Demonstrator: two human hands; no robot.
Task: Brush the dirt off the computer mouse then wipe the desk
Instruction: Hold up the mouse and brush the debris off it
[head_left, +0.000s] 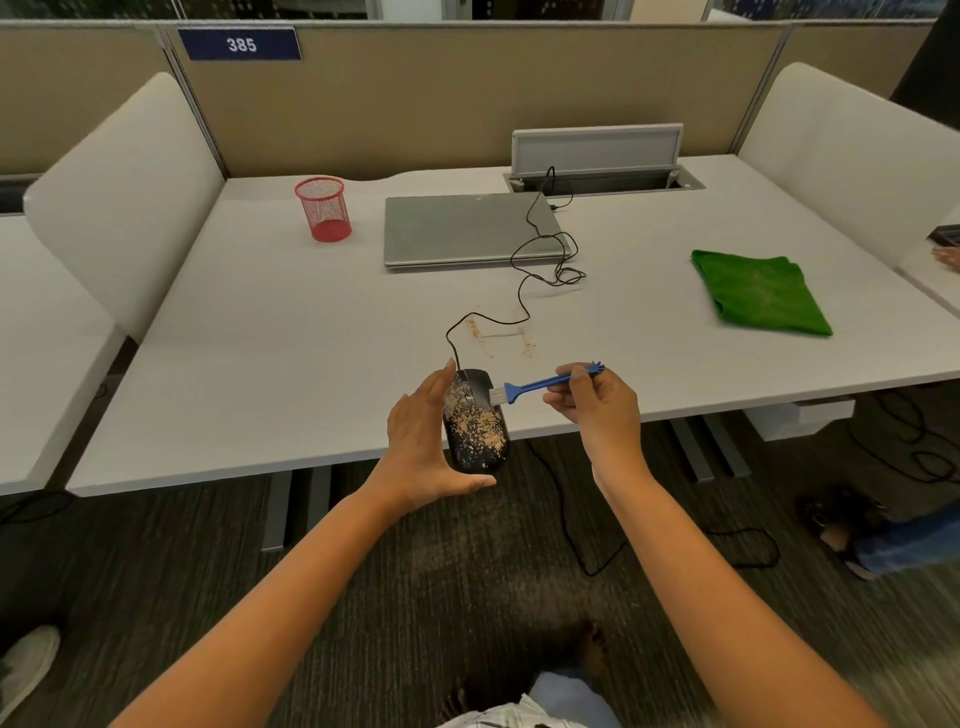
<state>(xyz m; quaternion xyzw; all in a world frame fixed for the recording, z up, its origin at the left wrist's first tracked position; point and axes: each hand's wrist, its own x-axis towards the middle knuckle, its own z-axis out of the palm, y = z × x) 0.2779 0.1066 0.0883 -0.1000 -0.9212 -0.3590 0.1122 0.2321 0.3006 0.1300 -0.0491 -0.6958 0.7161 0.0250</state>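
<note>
A black computer mouse (477, 425), speckled with tan dirt, is lifted over the desk's front edge in my left hand (422, 442), which cups it from the left and below. My right hand (597, 404) pinches a small blue brush (540, 385) by its handle. The white bristles touch the mouse's upper right side near the buttons. The mouse cable (524, 291) runs back across the white desk (291, 332) toward the laptop. Tan dirt streaks (498, 340) lie on the desk just beyond the mouse. A green cloth (758, 292) lies folded at the right.
A closed grey laptop (470, 228) sits at mid-back, a red mesh pen cup (324, 208) to its left, an open cable hatch (602, 161) behind. White side dividers flank the desk. Another person's hand (946, 257) and foot (841, 525) show at the right.
</note>
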